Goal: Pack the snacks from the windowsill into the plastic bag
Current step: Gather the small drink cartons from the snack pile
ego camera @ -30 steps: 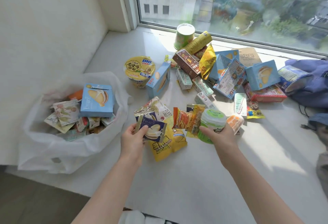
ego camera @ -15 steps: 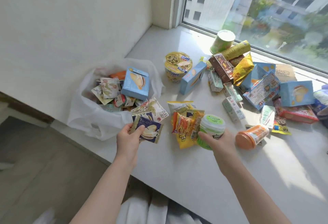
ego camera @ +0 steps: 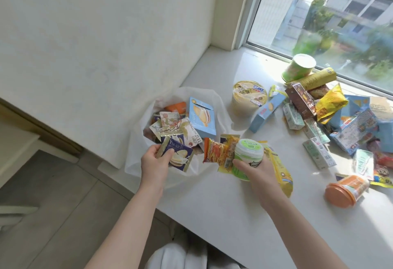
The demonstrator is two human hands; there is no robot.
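A white bag [ego camera: 136,158] holds a pale blue box [ego camera: 201,117], beside a green-lidded tub [ego camera: 247,156] and an orange-lidded cup [ego camera: 345,190].

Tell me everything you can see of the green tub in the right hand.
The green tub is small, round, plastic-looking: a shut pale green printed lid, a whitish ribbed band beneath, a bright green body with blurred lettering. Roughly upright, it is beside the plastic bag, over the windowsill. The right hand grips its lower body; orange snack packets press against its left side.
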